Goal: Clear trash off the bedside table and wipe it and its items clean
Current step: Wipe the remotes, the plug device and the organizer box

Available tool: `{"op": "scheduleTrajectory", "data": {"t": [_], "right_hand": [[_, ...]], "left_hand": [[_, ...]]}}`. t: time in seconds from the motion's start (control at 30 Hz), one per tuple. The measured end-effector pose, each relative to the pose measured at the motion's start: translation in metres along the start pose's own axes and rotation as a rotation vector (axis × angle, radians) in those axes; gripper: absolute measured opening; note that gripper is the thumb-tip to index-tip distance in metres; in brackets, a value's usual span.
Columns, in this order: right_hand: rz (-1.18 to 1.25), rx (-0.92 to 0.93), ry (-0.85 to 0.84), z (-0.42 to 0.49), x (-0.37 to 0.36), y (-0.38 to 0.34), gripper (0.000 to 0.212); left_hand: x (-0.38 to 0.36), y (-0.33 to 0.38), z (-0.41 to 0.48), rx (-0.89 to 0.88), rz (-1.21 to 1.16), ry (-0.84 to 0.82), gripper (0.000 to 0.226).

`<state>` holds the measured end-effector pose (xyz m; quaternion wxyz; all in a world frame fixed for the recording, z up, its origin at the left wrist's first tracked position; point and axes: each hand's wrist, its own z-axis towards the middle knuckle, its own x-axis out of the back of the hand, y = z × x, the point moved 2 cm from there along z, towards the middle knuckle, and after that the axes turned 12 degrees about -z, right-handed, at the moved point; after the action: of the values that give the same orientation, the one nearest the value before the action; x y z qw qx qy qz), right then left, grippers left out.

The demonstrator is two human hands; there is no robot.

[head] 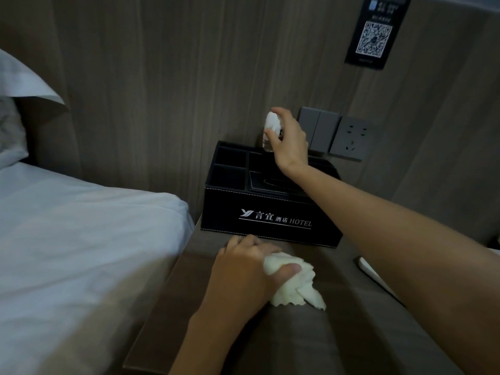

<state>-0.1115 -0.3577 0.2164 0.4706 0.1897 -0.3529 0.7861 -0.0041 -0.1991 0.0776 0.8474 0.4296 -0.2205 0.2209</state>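
Bed [81,239]: white sheet, hard against the worktop's left side.
Left hand [243,269]: low and central, resting on the worktop [311,342] just in front of the box.
Left fingers [292,267]: curled tight round a white cloth [297,290], with the thumb pressed over it. The loose end of the cloth spills to the right onto the worktop.
Box [270,212]: black hotel organiser at the back of the worktop, long axis left to right. It has open compartments at its left and a tissue slot in the middle.
Key relation: the box front lies just beyond the left knuckles and straight ahead of them. The cloth hand is therefore the nearer one for wiping either the box or the bare surface to its right.
Right hand [290,142]: raised over the box's back edge near the wall, with the forearm crossing in from the right.
Right fingers [278,110]: narrow, wrapped round a small upright bottle [271,125] that is white above and clear at the base. Whether it is trash or a spray, I cannot tell.
Switches [319,131]: on the wall just right of that hand, with a socket [351,139] beside them.
Flat white item [370,269]: on the worktop at far right, partly hidden under the forearm.
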Motion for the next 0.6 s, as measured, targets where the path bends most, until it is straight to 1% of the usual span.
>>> {"op": "scheduleTrajectory", "data": {"t": [0.07,0.13,0.17,0.23,0.27,0.37,0.47,0.6], "right_hand": [[0.051,0.064,0.013,-0.003,0.01,-0.004,0.041],[0.099,0.109,0.022,-0.011,0.022,-0.007,0.042],[0.129,0.126,0.024,-0.016,0.028,-0.01,0.042],[0.197,0.126,0.016,-0.031,0.044,-0.015,0.042],[0.235,0.114,0.006,-0.04,0.053,-0.017,0.042],[0.339,0.078,-0.049,-0.073,0.08,-0.019,0.048],[0.395,0.012,-0.124,-0.108,0.102,-0.015,0.052],[0.449,-0.098,-0.153,-0.15,0.131,-0.004,0.049]], "left_hand": [[0.004,0.003,0.001,0.022,-0.085,-0.015,0.056],[0.005,0.003,0.001,0.07,-0.173,-0.062,0.041],[0.005,0.003,0.001,0.073,-0.196,-0.059,0.032],[0.002,0.004,0.001,0.068,-0.203,-0.061,0.025],[0.001,0.007,0.0,0.068,-0.2,-0.089,0.022],[-0.001,0.02,-0.006,0.067,-0.216,-0.175,0.022],[-0.005,0.036,-0.014,0.068,-0.305,-0.255,0.024],[-0.014,0.06,-0.026,0.148,-0.561,-0.366,0.029]]}}
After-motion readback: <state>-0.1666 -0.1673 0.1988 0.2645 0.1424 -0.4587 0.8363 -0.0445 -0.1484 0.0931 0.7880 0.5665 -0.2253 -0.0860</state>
